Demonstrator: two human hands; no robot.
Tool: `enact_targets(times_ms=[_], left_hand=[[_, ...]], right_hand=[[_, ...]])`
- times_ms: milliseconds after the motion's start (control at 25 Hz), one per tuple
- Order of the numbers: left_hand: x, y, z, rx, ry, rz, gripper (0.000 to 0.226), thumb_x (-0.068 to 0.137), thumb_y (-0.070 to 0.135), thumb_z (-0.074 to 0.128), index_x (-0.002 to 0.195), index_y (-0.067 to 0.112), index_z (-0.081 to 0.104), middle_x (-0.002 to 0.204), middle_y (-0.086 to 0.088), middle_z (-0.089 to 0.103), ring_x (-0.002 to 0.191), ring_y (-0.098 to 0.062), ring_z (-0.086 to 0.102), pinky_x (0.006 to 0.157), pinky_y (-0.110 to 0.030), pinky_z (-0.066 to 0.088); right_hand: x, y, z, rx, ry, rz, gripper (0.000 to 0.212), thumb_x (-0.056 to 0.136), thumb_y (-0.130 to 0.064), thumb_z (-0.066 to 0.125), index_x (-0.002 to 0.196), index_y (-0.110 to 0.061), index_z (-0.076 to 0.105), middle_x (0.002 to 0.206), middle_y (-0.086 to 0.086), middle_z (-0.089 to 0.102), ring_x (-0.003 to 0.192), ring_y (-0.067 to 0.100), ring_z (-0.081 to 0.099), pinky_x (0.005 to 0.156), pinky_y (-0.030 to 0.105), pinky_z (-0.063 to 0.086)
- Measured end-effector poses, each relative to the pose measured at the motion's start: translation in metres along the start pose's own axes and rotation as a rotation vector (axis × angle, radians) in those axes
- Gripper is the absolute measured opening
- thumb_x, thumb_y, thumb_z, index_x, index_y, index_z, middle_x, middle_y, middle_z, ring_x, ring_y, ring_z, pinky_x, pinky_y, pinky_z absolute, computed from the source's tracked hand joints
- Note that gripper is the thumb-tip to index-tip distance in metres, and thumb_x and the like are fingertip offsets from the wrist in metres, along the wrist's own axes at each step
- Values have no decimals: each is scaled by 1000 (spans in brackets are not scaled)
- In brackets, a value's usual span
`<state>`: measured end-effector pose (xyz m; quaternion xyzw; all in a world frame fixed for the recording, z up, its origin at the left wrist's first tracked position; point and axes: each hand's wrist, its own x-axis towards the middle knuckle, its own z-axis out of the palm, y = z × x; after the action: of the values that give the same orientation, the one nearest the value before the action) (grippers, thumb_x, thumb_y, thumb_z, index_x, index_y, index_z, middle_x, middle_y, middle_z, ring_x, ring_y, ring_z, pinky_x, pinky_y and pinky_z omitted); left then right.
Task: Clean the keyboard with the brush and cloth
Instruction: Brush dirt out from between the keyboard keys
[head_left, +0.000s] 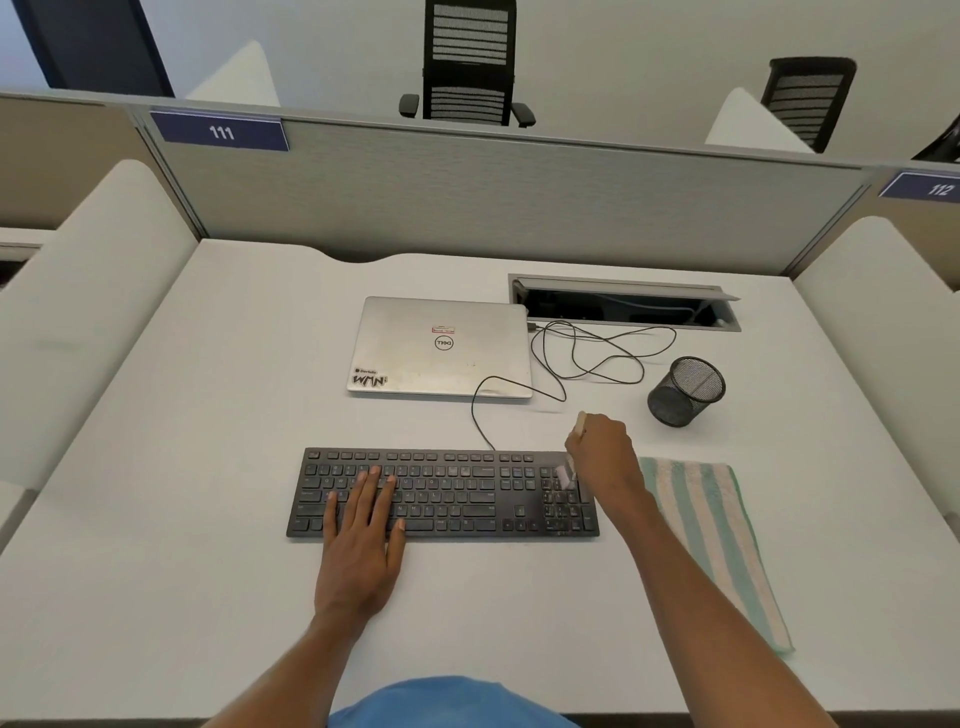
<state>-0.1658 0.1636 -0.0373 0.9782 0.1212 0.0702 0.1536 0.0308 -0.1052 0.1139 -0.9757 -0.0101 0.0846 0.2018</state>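
Note:
A black keyboard lies on the white desk in front of me. My left hand rests flat on its left half, fingers straight over the keys. My right hand grips a small brush over the number pad; its pale handle end sticks up above my fist and its bristles touch the keys. A folded cloth with green and cream stripes lies on the desk just right of the keyboard, partly under my right forearm.
A shut silver laptop sits behind the keyboard, with a looped black cable beside it. A black mesh cup stands at the right. An open cable hatch lies at the back. Partition walls surround the desk.

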Motion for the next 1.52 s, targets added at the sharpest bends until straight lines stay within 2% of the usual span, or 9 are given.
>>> enact_targets(times_ms=[80, 240, 400, 520, 680, 920, 1120, 1320, 1520], left_hand=[[0, 1, 0, -4, 2, 1, 63, 108, 43, 29, 167, 22, 27, 175, 2, 18, 163, -14, 6, 131, -54, 6], [1, -1, -1, -3, 1, -5, 63, 108, 43, 29, 167, 22, 27, 175, 2, 18, 163, -14, 6, 131, -54, 6], [1, 0, 0, 0, 5, 3, 63, 107, 42, 29, 167, 22, 27, 175, 2, 18, 163, -14, 6, 131, -55, 7], [2, 0, 0, -3, 5, -2, 63, 107, 41, 29, 166, 21, 28, 175, 1, 19, 163, -14, 7, 131, -55, 7], [0, -1, 1, 2, 7, -5, 63, 107, 42, 29, 166, 21, 28, 175, 1, 19, 163, -15, 7, 131, -55, 7], [1, 0, 1, -2, 5, -5, 62, 108, 42, 29, 167, 22, 27, 176, 2, 17, 163, -15, 7, 131, -54, 6], [-1, 1, 2, -2, 2, -14, 62, 108, 43, 29, 166, 22, 28, 176, 3, 17, 163, -14, 8, 131, -54, 6], [0, 0, 2, -9, 2, -16, 62, 107, 43, 30, 166, 23, 29, 175, 3, 18, 163, -13, 8, 131, -53, 6], [0, 0, 1, -9, 2, -16, 62, 108, 42, 31, 166, 23, 28, 175, 3, 18, 163, -14, 9, 131, -54, 6]], right_hand=[[-1, 0, 2, 51, 45, -15, 23, 98, -12, 49, 79, -3, 59, 75, 9, 63, 66, 23, 57, 51, 29, 38], [-5, 3, 7, 17, 17, 19, 26, 96, -9, 50, 69, -10, 51, 67, 5, 56, 53, 13, 44, 44, 25, 28], [-2, -7, 4, 113, 46, -32, 26, 100, -15, 49, 78, -4, 60, 73, 9, 63, 63, 19, 56, 52, 27, 39], [-11, -8, 13, 165, 48, -58, 31, 102, -16, 46, 74, -7, 55, 72, 9, 63, 59, 16, 51, 50, 26, 35], [-9, -10, 10, 14, -66, -10, 23, 93, -5, 47, 71, -5, 55, 69, 9, 59, 57, 18, 47, 48, 28, 32], [-12, -11, 10, 153, 41, -70, 28, 100, -13, 47, 74, -8, 55, 73, 8, 62, 62, 16, 51, 51, 27, 35], [-16, -4, 12, 48, -42, -44, 26, 95, -7, 47, 71, -6, 55, 71, 9, 61, 60, 17, 46, 51, 28, 32], [-18, -18, 8, 225, 31, -90, 33, 102, -16, 46, 71, -6, 54, 68, 8, 60, 58, 12, 43, 51, 27, 33], [-24, -6, 15, 161, -39, -77, 30, 97, -10, 46, 68, -7, 49, 67, 7, 56, 60, 14, 41, 52, 31, 32]])
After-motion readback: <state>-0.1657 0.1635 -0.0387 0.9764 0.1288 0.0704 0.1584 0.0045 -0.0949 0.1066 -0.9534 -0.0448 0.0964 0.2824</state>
